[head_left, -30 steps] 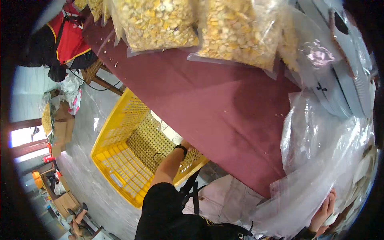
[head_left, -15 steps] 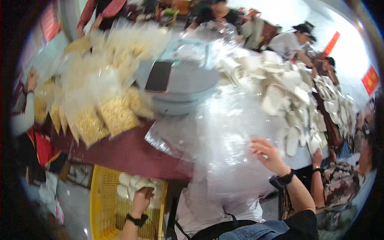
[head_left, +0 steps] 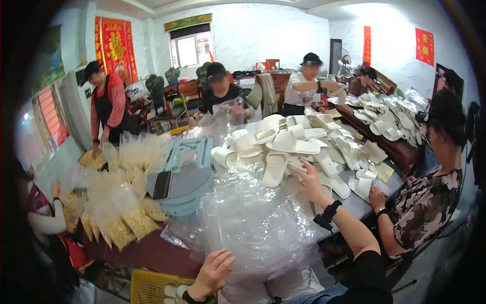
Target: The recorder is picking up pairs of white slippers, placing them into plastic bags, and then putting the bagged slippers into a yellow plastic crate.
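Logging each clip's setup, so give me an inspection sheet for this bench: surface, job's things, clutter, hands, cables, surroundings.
Surface: table, dark red cloth, crowded.
Job's things: clear plastic bags heaped at the near edge; white slippers piled behind.
Clutter: packets of yellow pieces; blue-grey machine with a phone on it; yellow crate below.
Hands: left hand at the bags' lower edge, open; right hand open, at the slippers.
Cables: nothing seen.
Surroundings: several people working around the tables; red wall hangings.
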### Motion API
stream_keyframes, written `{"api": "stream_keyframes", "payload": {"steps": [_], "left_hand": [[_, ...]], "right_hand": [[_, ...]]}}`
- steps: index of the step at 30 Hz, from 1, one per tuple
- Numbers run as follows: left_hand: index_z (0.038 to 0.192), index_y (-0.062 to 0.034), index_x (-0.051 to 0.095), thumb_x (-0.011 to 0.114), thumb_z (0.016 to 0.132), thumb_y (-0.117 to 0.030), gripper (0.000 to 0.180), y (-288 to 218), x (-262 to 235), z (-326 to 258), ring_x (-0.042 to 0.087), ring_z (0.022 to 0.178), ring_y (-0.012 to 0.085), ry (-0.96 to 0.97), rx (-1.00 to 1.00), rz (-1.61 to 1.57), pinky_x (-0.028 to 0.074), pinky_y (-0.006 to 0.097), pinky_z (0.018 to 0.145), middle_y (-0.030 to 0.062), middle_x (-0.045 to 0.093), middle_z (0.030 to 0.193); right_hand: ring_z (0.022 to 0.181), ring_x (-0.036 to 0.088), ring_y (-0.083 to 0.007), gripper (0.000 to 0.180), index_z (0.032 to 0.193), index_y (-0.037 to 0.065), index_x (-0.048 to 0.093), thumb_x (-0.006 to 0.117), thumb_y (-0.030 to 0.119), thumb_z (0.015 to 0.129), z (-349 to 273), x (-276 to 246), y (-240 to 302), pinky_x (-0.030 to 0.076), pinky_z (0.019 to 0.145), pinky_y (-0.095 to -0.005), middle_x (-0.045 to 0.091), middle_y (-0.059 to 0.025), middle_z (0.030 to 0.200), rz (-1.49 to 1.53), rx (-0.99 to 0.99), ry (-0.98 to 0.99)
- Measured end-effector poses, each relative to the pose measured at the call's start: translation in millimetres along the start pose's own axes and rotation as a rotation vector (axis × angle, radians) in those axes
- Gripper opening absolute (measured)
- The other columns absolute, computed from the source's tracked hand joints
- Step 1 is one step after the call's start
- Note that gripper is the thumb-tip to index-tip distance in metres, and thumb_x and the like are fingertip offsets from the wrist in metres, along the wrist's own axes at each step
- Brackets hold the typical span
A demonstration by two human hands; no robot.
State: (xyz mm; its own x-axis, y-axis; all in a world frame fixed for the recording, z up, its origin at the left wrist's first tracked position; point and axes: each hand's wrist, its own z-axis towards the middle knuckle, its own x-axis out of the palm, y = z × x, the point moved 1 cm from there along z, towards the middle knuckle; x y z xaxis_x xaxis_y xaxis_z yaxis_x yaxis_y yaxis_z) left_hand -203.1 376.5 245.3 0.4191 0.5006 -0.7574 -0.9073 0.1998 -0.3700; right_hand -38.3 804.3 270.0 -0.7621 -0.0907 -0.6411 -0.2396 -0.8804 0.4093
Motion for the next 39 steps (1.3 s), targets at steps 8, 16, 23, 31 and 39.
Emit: {"api": "stream_keyframes", "payload": {"steps": [8, 16, 23, 31, 39], "left_hand": [[0.136, -0.0106, 0.058, 0.072, 0.089, -0.037, 0.056, 12.9, 35.6, 17.2, 0.042, 0.138, 0.0432, 0.354, -0.087, 0.243, 0.032, 0.062, 0.11, 0.0208, 0.047, 0.147], [0.131, -0.0076, 0.063, 0.075, 0.085, -0.037, 0.056, 30.1, 42.1, 35.1, 0.039, 0.139, 0.0445, 0.326, -0.21, 0.341, 0.032, 0.058, 0.108, 0.0253, 0.046, 0.147], [0.132, -0.0126, 0.062, 0.074, 0.087, -0.04, 0.054, 29.1, 48.7, 30.4, 0.036, 0.139, 0.0429, 0.374, -0.278, 0.395, 0.03, 0.058, 0.109, 0.0234, 0.041, 0.151], [0.126, -0.0136, 0.063, 0.078, 0.083, -0.034, 0.05, 22.9, 55.3, 34.3, 0.039, 0.137, 0.0413, 0.323, -0.274, 0.382, 0.03, 0.056, 0.106, 0.0208, 0.045, 0.147], [0.116, -0.011, 0.065, 0.08, 0.077, -0.028, 0.045, 13.2, 49.7, 43.8, 0.046, 0.125, 0.0363, 0.282, -0.287, 0.41, 0.031, 0.054, 0.099, 0.0173, 0.052, 0.137]], "right_hand": [[0.127, 0.044, -0.0435, 0.043, 0.119, 0.008, 0.07, 0.071, 0.005, 0.076, -50.7, -25.5, -65.9, 0.039, 0.106, -0.0521, 0.045, -0.0236, 0.147, -0.27, 0.19, -0.181], [0.131, 0.044, -0.0478, 0.054, 0.131, 0.017, 0.066, 0.076, 0.01, 0.078, -48.6, -43.0, -114.0, 0.038, 0.11, -0.05, 0.036, -0.0288, 0.155, -0.187, 0.257, -0.241], [0.131, 0.053, -0.0399, 0.04, 0.118, 0.006, 0.074, 0.077, 0.007, 0.079, -41.6, -27.7, -108.4, 0.045, 0.107, -0.0411, 0.051, -0.0257, 0.144, 0.227, 0.448, -0.44], [0.113, 0.06, -0.0174, 0.031, 0.107, 0.001, 0.075, 0.078, -0.003, 0.076, -56.4, -88.8, -40.2, 0.049, 0.091, -0.0295, 0.064, -0.011, 0.125, 0.499, 0.444, -0.517], [0.11, 0.06, -0.0246, 0.034, 0.101, 0.003, 0.074, 0.079, -0.01, 0.071, -145.9, -82.0, -14.2, 0.047, 0.095, -0.0345, 0.063, -0.0092, 0.117, 0.419, 0.172, -0.327]]}}
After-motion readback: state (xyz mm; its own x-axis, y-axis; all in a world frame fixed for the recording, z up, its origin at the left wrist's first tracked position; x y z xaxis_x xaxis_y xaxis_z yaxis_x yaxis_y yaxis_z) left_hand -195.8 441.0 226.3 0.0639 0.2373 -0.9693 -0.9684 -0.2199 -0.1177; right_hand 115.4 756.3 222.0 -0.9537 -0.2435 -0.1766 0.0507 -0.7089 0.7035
